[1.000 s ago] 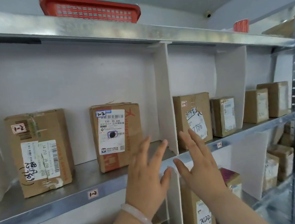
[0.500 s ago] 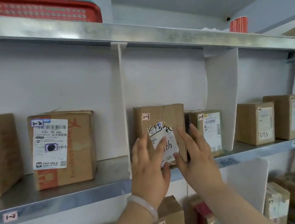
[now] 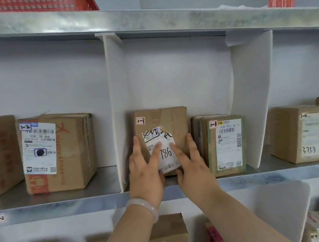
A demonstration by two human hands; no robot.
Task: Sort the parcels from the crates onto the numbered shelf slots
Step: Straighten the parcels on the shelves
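Soft, even light fills the frame, brightest on the pale back wall (image 3: 179, 70) at centre, with a dull sheen along the upper metal shelf edge (image 3: 146, 19) and shallow shadow under it and behind the boxes. The wide lens bows that shelf edge and leans the white divider (image 3: 253, 97) at right. The middle is fairly sharp, but the lower corners and the lower boxes (image 3: 164, 234) are smeared, perhaps from head motion, and small label print there is unreadable.

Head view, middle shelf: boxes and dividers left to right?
Cut-off box → 1-2 box → white divider → box under both hands → green-taped 1-3 box → curved divider → 3753 box.
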